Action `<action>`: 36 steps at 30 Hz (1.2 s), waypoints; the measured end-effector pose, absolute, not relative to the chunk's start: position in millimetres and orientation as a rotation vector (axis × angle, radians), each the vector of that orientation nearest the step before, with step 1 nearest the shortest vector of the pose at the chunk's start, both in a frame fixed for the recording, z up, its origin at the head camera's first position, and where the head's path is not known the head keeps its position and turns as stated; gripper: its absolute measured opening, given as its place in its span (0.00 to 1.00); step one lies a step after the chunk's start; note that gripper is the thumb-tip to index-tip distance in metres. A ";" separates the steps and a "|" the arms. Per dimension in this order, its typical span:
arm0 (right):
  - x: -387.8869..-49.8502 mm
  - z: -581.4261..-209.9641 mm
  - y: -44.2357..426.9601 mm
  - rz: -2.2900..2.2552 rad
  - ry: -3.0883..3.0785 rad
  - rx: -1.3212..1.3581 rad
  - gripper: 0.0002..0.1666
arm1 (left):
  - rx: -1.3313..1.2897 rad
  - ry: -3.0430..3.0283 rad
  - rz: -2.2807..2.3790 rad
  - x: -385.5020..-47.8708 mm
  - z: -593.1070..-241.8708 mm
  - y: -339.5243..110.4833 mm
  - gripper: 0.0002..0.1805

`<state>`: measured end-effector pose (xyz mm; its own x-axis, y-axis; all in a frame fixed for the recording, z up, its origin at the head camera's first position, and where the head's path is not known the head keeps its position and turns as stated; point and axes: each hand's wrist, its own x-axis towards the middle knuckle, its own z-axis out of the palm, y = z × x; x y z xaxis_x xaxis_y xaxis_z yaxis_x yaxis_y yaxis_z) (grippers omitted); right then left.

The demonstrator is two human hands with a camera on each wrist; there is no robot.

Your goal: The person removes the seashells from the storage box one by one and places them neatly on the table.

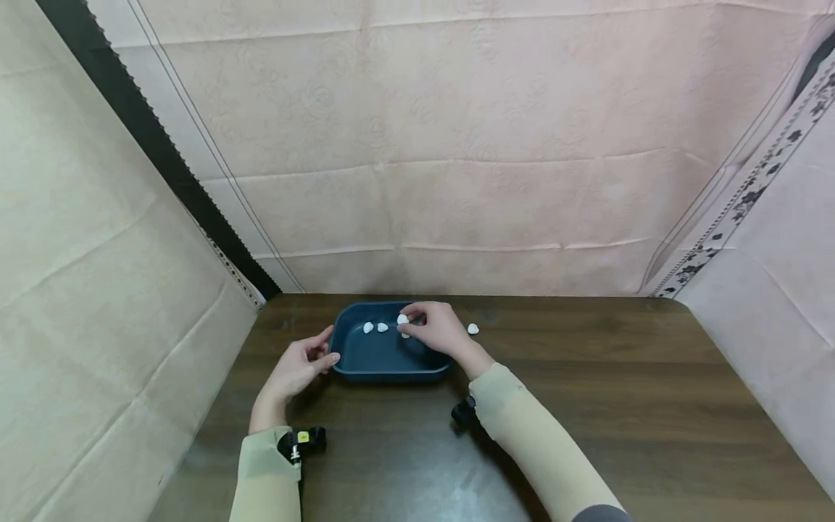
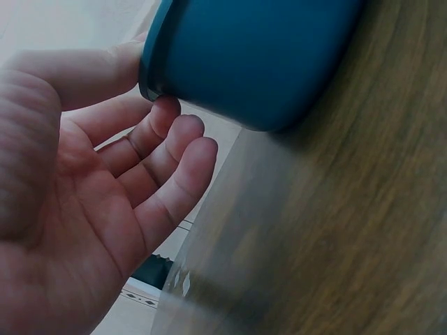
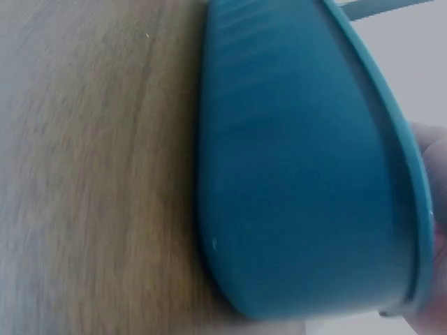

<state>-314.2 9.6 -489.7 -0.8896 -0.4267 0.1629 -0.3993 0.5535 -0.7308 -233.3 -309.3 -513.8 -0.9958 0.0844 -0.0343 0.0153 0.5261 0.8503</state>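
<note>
A dark blue rectangular tray point(image 1: 391, 377) stands on the wooden table. At its left rim, my left hand point(image 1: 296, 371) grips the edge, the thumb on top of the rim and fingertips under it in the left wrist view. Over the tray's right half, my right hand point(image 1: 433, 330) pinches a small white pebble point(image 1: 402, 319) between thumb and fingers. Two similar white pebbles point(image 1: 382, 328) lie side by side on the tray floor, and another shows partly just below the right fingertips. In the right wrist view the tray wall point(image 3: 300, 181) hides most of that hand.
One more white pebble point(image 1: 472, 329) lies on the table point(image 1: 587, 384), right of the tray behind the right wrist. Pale cloth point(image 1: 457, 181) hangs at the back and both sides of the table. Each wrist wears a black camera point(image 1: 313, 440).
</note>
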 end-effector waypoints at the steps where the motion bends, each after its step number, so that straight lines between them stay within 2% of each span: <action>1: -313.7 -489.6 13.5 -1.307 2.743 -0.716 0.18 | 0.088 2.682 1.491 -233.4 -513.9 -309.4 0.36; 13: -310.2 -496.7 61.0 -1.782 2.691 -0.528 0.16 | 0.123 2.692 1.485 -233.9 -512.6 -309.9 0.36; 23: -305.1 -508.1 107.6 -1.956 2.521 -0.267 0.24 | 0.130 2.692 1.493 -233.3 -513.1 -309.6 0.36; 36: -311.8 -527.4 146.1 -1.679 2.654 -0.177 0.22 | 0.115 2.707 1.471 -231.8 -511.6 -308.3 0.36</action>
<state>-311.8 146.1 -527.4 -0.9937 -0.0927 0.0631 -0.0967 0.4240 -0.9005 -231.8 -308.3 -511.6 -0.9955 0.0931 -0.0154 0.0377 0.5423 0.8393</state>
